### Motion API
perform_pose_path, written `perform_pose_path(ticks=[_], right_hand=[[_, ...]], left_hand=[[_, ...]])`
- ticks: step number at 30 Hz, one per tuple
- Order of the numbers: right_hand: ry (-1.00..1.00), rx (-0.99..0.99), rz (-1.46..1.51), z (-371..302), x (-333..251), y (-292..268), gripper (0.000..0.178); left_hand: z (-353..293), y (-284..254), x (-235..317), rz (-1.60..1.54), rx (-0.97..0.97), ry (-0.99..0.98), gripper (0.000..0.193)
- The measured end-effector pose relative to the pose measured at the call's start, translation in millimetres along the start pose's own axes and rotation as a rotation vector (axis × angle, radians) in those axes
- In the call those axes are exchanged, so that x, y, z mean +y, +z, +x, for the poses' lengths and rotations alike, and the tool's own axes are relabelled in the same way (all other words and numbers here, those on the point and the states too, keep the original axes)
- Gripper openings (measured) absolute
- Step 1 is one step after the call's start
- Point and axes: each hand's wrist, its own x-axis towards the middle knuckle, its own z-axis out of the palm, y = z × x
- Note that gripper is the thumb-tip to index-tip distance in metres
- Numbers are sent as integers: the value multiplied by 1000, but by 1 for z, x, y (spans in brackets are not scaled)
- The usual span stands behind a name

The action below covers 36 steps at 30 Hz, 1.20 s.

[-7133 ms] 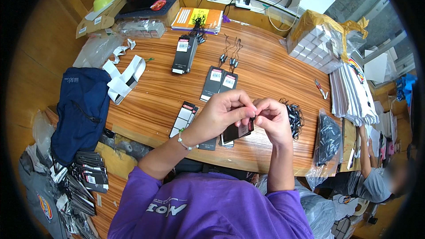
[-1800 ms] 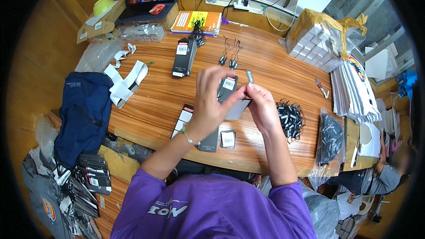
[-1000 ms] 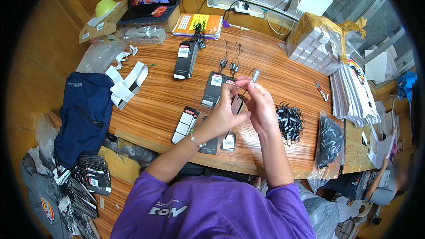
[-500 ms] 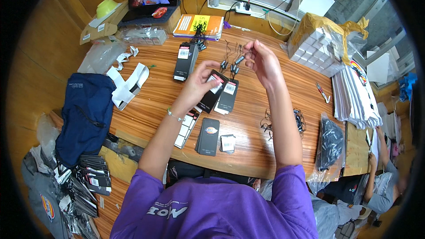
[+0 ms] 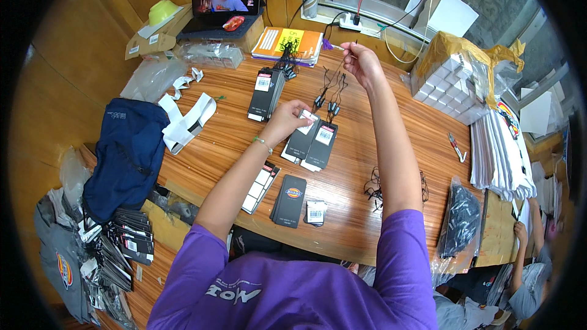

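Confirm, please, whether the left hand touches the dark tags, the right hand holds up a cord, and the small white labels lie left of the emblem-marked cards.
Not quite: the small white labels lie right of the emblem-marked cards, as the head view shows. The left hand does touch the dark tags, and the right hand does hold up a cord.

Workshop: stacked tags (image 5: 302, 142), white boxes (image 5: 446, 83)

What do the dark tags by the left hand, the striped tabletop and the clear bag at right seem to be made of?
Dark tags: probably matte card; flat faces, crisp edges. Tabletop: wood or wood-look laminate, slightly glossy, with striped grain. Clear bag: likely thin, shiny plastic; see-through and crinkled.
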Motion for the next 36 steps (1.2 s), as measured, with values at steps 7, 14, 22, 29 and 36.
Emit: perform_pose_path(ticks=[7, 14, 22, 29, 36], right_hand=[[119, -20, -201, 26, 31, -12, 26], [161, 26, -246, 46, 74, -18, 14], [-56, 201, -679, 72, 88, -33, 23], [-633, 66, -989, -32, 55, -29, 26], [-285, -376, -1162, -271, 67, 28, 24]], left_hand=[[-14, 4, 23, 528, 53, 134, 52], [-88, -10, 61, 431, 101, 156, 52], [-163, -30, 60, 307, 73, 29, 42], [-167, -14, 52, 814, -12, 222, 47], [-150, 5, 50, 1000, -160, 307, 56]])
